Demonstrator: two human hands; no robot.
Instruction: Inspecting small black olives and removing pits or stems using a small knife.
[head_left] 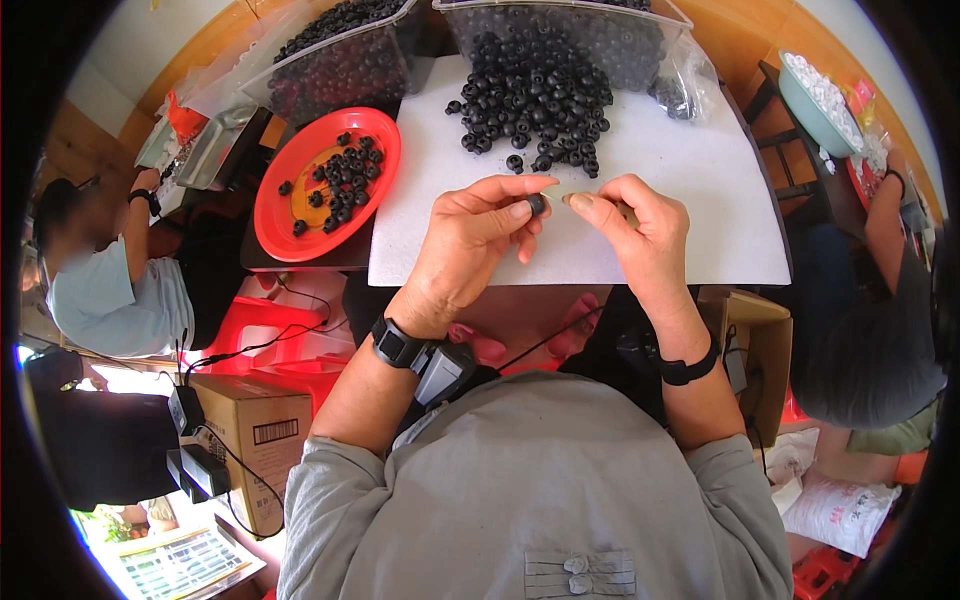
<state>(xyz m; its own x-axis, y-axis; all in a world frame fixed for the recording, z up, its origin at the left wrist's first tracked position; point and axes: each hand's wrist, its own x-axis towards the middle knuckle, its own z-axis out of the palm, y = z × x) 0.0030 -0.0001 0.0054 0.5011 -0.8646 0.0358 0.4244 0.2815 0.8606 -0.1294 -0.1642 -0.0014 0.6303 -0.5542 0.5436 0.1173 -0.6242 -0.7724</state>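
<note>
Between the thumb and fingers of my left hand [472, 225] sits a small round black piece [537, 205]. Close by on the right, my right hand [640, 225] is closed in a pinch, with a thin pale sliver [556, 190] at its fingertips, too small to name. Both hands are above the front part of a white sheet [430, 170] on the table. Beyond them lies a heap of similar black pieces [535, 95], some showing a hole. To the left, a red plate [385, 200] with an orange centre carries several more.
Two clear plastic bins [335, 85] [570, 12] of black pieces stand at the back. People sit at both sides: one in a light shirt [120, 305], another in dark clothing [865, 340]. A cardboard box [250, 430] with cables stands at left. A green basin [820, 105] holds white pieces.
</note>
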